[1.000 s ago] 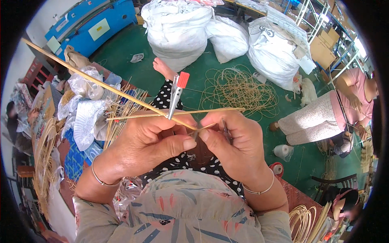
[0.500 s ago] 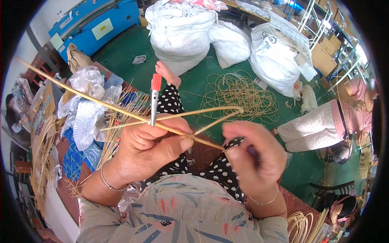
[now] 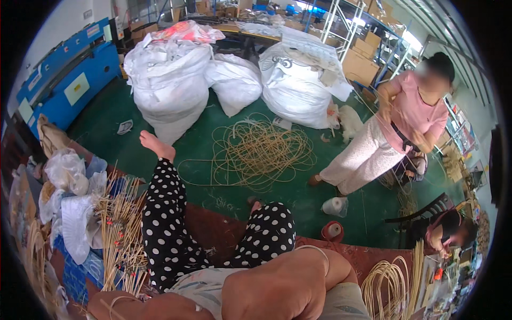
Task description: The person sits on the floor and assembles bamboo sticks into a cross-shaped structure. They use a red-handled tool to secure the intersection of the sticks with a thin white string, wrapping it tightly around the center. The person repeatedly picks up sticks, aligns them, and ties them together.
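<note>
The green workshop floor (image 3: 160, 128) lay cluttered. Her right arm (image 3: 288, 282) and left arm (image 3: 149, 306) sat low at the near edge, hands cut off, grip impossible to tell. Cut cane sticks (image 3: 120, 229) bristled left of her legs (image 3: 165, 224); I reckoned one careless shift could scatter them.

I see thin, dry cane strips (image 3: 120, 224) that look stiff and rough, and a loose cane coil (image 3: 261, 149) on the matt green floor (image 3: 298, 205). The big white sacks (image 3: 168, 80) look like crinkly woven plastic, and my spotted trousers (image 3: 165, 224) are soft cloth.
</note>
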`<action>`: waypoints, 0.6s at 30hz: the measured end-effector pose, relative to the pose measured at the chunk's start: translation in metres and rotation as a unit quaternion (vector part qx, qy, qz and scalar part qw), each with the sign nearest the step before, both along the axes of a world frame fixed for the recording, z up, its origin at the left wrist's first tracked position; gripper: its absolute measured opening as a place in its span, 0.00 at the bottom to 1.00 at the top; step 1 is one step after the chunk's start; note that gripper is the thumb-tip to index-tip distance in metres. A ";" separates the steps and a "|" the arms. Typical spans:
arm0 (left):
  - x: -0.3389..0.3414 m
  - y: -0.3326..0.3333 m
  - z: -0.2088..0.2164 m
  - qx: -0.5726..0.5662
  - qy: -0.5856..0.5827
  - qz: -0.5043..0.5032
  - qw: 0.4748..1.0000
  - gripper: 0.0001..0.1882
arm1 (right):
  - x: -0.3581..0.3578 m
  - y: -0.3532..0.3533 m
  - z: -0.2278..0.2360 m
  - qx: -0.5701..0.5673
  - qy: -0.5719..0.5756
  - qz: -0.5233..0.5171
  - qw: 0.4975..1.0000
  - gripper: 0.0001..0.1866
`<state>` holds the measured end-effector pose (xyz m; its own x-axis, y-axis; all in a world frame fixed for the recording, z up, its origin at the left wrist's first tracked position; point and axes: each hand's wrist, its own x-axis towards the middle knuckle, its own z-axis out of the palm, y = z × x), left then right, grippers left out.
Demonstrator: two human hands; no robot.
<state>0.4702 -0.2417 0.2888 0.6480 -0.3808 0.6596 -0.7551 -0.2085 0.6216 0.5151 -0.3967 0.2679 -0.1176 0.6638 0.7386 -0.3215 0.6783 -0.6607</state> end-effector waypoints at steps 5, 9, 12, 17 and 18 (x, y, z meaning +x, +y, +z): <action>0.089 0.009 -0.019 -0.043 0.025 0.128 0.991 0.09 | 0.013 0.002 0.002 0.040 -0.072 -0.003 0.997 0.13; 0.131 0.014 -0.022 -0.062 0.045 0.163 0.984 0.09 | 0.019 -0.003 0.015 0.133 -0.099 -0.290 0.942 0.10; 0.143 0.018 -0.024 -0.071 0.052 0.175 0.981 0.09 | 0.016 0.000 0.002 0.064 -0.048 -0.321 0.944 0.10; 0.148 0.018 -0.029 -0.073 0.050 0.177 0.980 0.09 | 0.005 -0.007 0.002 -0.020 -0.017 -0.046 0.999 0.14; 0.147 0.018 -0.030 -0.073 0.049 0.176 0.981 0.09 | 0.004 -0.005 0.000 -0.012 -0.017 -0.027 0.999 0.14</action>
